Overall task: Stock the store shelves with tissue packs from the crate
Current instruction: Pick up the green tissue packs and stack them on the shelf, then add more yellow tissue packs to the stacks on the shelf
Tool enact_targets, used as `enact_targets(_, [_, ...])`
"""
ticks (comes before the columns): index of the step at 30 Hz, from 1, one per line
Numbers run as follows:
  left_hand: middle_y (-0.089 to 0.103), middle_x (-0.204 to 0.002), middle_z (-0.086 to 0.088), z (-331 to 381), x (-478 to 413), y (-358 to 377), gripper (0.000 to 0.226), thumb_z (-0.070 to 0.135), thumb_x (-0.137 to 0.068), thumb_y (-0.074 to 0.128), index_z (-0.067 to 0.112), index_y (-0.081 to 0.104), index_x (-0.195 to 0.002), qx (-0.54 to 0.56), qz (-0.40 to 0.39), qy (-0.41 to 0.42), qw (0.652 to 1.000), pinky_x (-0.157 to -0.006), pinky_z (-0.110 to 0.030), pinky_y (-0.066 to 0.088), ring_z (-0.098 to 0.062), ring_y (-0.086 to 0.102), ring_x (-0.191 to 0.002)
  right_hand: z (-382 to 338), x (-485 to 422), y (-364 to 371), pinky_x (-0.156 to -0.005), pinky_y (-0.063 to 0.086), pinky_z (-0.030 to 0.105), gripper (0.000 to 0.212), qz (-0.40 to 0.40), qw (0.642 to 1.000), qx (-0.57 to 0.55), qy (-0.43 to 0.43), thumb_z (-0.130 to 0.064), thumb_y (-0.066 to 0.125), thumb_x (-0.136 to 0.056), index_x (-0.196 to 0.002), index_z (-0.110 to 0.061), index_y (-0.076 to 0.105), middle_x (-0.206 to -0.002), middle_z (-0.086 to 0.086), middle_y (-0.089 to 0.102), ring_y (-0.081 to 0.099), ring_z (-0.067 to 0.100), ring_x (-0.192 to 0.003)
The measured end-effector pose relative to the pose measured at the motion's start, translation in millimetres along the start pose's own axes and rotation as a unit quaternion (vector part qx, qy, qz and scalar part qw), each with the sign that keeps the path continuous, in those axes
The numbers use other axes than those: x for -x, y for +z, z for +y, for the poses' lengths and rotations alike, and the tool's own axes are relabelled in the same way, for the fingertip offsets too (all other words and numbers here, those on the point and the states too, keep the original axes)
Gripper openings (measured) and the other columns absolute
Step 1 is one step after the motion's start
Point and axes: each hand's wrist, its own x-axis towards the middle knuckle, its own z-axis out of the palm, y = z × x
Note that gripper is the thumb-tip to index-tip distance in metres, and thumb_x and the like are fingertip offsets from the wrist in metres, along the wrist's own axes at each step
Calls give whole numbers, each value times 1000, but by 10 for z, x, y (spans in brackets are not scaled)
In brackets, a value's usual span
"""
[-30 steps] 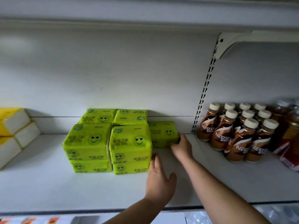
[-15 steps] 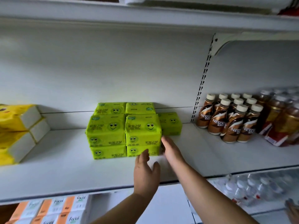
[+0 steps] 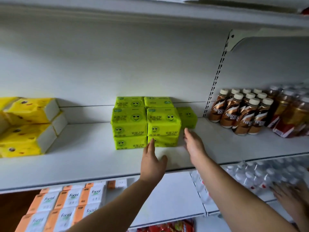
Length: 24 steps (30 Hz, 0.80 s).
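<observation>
On the white shelf (image 3: 80,158), two bare arms reach in from below and neither hand holds anything. The left hand (image 3: 153,162) lies flat, palm down, fingers straight and together, thumb spread to the right. Its fingertips meet the front of the lowest right pack in the stacked green tissue packs (image 3: 145,124) (touching or just short of it, I cannot tell). The right hand (image 3: 194,144), blurred, has loose, extended fingers just beside the stack's right flank. They point toward a single green pack (image 3: 187,117) standing farther back against the stack. The green wrappers show smiley faces and Chinese characters too small to read. Brown bottles (image 3: 240,113) to the right read "NESCAFE". Yellow packs (image 3: 28,126) sit at far left. Orange-and-white packs (image 3: 70,203) on the lower shelf read "Facial".
</observation>
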Motion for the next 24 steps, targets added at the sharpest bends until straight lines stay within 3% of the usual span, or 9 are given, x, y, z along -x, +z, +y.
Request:
enact_targets(3, [38, -144, -10, -95, 200, -166, 66, 9, -87, 57, 12, 26, -146, 17, 8, 19, 1000, -110, -31, 32, -22, 38, -134, -61, 466, -13, -94, 47, 39, 13, 76, 994, -69, -31, -24, 50, -95, -93, -20, 62, -111, 14, 63, 58, 27, -111])
enact_targets(5, [40, -143, -9, -185, 392, -254, 64, 7, -87, 57, 11, 30, -144, 23, 17, 26, 999, -109, -30, 33, -22, 41, -133, -50, 847, 51, -73, 46, 29, 18, 94, 989, -114, -20, -18, 50, -95, -78, -23, 57, -95, 10, 61, 61, 21, -91])
enact_targets(7, [42, -143, -7, -285, 619, -354, 61, 7, -87, 57, 12, 33, -143, 35, 21, 20, 999, -106, -26, 33, -20, 44, -130, 5, 1231, 141, -63, 42, 24, 22, 80, 987, -140, -8, -13, 48, -95, -77, -22, 56, -84, 5, 61, 60, 14, -77])
enact_targets(12, [50, -136, -6, -735, 1212, -635, 53, 7, -88, 54, 11, 41, -138, 47, 61, -20, 997, -99, -19, 34, -16, 49, -124, 453, 2029, 441, -66, 46, 27, 21, -9, 991, -129, 44, -9, 49, -94, -77, -17, 58, -78, 3, 61, 60, 14, -71])
enact_targets(15, [52, -135, -6, -1202, 1687, -713, 51, 9, -88, 55, 11, 43, -137, 34, 81, -100, 991, -99, -23, 37, -18, 50, -124, 936, 2440, 611, -68, 48, 29, 22, -74, 990, -83, 90, -8, 50, -92, -75, -18, 60, -79, 3, 62, 62, 17, -77])
enact_targets(18, [56, -130, -6, -1783, 2196, -696, 47, 10, -87, 56, 11, 47, -133, 15, 94, -193, 977, -95, -22, 37, -20, 52, -121, 1578, 2823, 780, -75, 49, 39, 25, -112, 983, -27, 142, -6, 53, -90, -71, -19, 61, -76, 8, 62, 60, 26, -82])
enact_targets(24, [60, -124, -8, -2755, 2986, -665, 41, 12, -88, 54, 11, 52, -129, -28, 81, -329, 940, -88, -24, 39, -23, 55, -116, 2712, 3454, 890, -76, 47, 37, 24, -156, 957, 63, 236, -11, 56, -89, -68, -21, 61, -75, 5, 62, 59, 24, -83])
